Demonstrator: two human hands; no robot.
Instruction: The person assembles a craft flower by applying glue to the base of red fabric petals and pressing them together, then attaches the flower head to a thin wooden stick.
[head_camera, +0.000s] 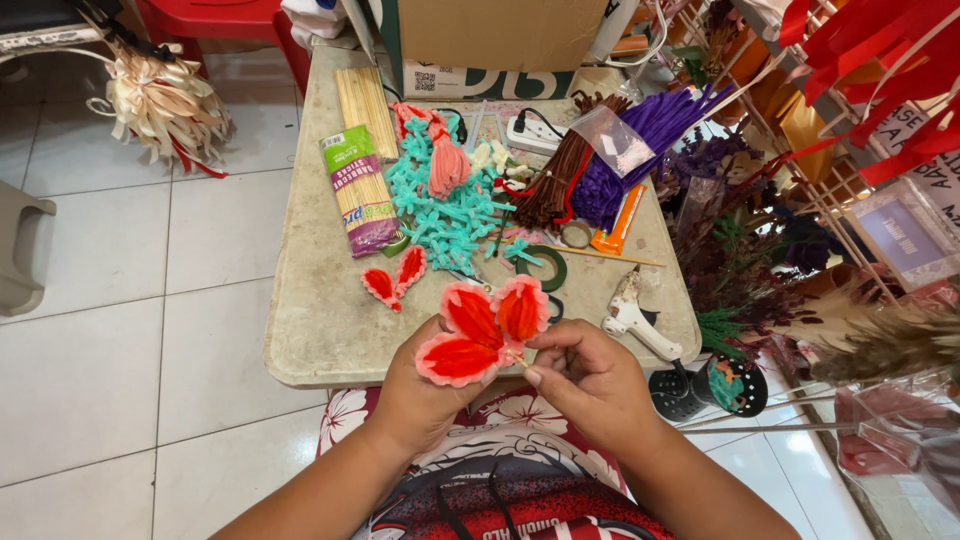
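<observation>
My left hand (418, 392) holds a pipe-cleaner flower (480, 330) with three red and pink petals, gripping it from behind and below. My right hand (585, 375) pinches the flower's base where a thin wooden stick (517, 357) pokes out. Both hands are over my lap at the near edge of a small beige table (320, 320). Two loose red and pink petals (394, 277) lie on the table just beyond my left hand.
On the table lie a packet of bamboo sticks (358, 190), teal pipe-cleaner pieces (445, 205), brown (555, 180) and purple (630, 150) pipe-cleaner bundles, a green tape roll (545, 268) and a white glue gun (632, 318). A cardboard box (500, 35) stands at the back. Dried flowers (740, 250) crowd the right.
</observation>
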